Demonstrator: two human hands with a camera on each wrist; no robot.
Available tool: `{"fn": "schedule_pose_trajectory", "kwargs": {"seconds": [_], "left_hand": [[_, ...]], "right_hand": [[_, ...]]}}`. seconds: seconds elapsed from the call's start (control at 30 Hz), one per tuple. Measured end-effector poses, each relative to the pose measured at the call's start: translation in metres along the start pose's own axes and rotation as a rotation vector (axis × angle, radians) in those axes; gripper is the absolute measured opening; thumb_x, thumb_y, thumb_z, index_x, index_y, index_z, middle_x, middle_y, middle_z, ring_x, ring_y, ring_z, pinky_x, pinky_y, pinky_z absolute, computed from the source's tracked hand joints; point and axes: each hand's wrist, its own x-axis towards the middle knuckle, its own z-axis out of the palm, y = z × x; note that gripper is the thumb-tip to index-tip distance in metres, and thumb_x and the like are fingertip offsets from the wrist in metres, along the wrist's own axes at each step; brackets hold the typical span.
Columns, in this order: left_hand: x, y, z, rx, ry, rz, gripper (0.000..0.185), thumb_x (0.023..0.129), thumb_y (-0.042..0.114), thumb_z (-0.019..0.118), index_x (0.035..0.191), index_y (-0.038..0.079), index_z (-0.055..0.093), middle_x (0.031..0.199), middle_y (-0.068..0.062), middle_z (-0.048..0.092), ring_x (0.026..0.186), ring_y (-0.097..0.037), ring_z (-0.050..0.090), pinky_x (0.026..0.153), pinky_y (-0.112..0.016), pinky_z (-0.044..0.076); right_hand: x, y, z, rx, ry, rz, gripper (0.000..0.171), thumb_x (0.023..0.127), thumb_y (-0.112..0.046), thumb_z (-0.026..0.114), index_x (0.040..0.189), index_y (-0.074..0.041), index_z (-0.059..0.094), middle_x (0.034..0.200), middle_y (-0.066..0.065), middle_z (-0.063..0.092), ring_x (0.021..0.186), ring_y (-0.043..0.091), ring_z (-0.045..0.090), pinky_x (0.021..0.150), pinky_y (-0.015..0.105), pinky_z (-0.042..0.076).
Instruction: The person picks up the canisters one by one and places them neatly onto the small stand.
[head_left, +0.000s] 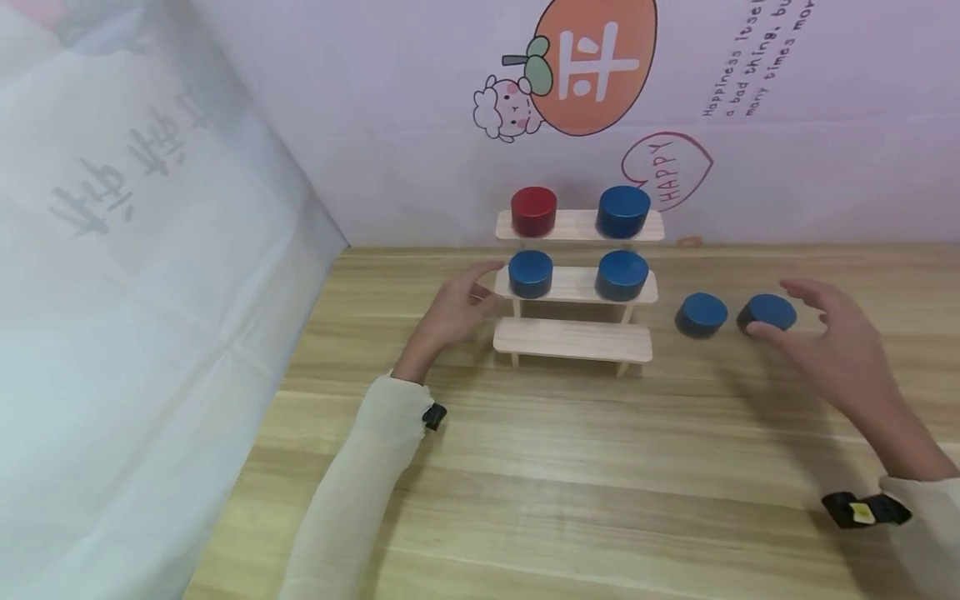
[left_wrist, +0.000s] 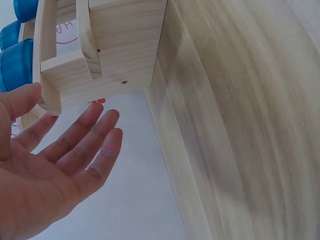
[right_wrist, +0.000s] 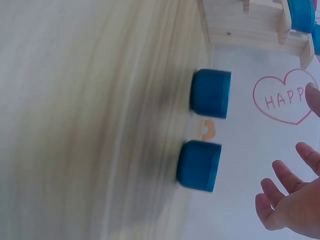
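Observation:
A three-tier wooden stand (head_left: 573, 339) sits mid-table. Its top tier bears a short red cylinder (head_left: 534, 212) and a short blue cylinder (head_left: 623, 212); two more blue cylinders (head_left: 530, 275) (head_left: 622, 276) are on the middle tier, while the lowest tier is bare. My left hand (head_left: 457, 308) has thumb and forefinger on either edge of the middle plank's left end, its other fingers spread in the left wrist view. Right of the stand, two blue cylinders (head_left: 701, 316) (head_left: 772, 310) lie on the tabletop. Over the farther-right one hovers my right hand (head_left: 840, 350), thumb and fingers spread, gripping nothing.
A white printed sheet (head_left: 420, 125) hangs behind the wooden table (head_left: 525, 500), with a heart drawing (head_left: 667, 171) above its back edge. At the left, another pale sheet (head_left: 150, 333) slopes alongside the table.

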Motion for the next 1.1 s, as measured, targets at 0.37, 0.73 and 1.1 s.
{"fn": "schedule_pose_trajectory", "kwargs": {"seconds": [0.37, 0.73, 1.1], "left_hand": [[0.003, 0.004, -0.001, 0.066, -0.032, -0.020, 0.054, 0.102, 0.020, 0.057, 0.153, 0.020, 0.041, 0.136, -0.012, 0.057, 0.111, -0.024, 0.061, 0.087, -0.043, 0.053], [0.001, 0.003, -0.003, 0.037, -0.040, -0.022, 0.054, 0.101, 0.019, 0.056, 0.152, 0.021, 0.042, 0.136, -0.012, 0.057, 0.110, -0.024, 0.062, 0.086, -0.042, 0.053], [0.001, 0.004, -0.003, 0.034, -0.020, -0.020, 0.054, 0.101, 0.019, 0.059, 0.152, 0.019, 0.042, 0.135, -0.012, 0.057, 0.108, -0.024, 0.063, 0.085, -0.042, 0.053]], "right_hand": [[-0.010, 0.016, -0.005, -0.018, 0.017, -0.004, 0.077, 0.095, -0.027, 0.070, 0.153, 0.003, 0.031, 0.148, 0.038, 0.033, 0.133, 0.059, 0.028, 0.105, 0.072, 0.021], [-0.007, 0.051, -0.016, 0.051, -0.106, -0.007, 0.085, 0.095, -0.024, 0.070, 0.159, -0.005, 0.017, 0.156, 0.036, 0.019, 0.138, 0.060, 0.015, 0.108, 0.072, 0.009], [0.002, 0.078, -0.025, 0.122, -0.218, 0.029, 0.090, 0.096, -0.020, 0.069, 0.162, -0.026, 0.007, 0.160, 0.032, 0.007, 0.145, 0.051, 0.001, 0.111, 0.067, -0.004]]}}
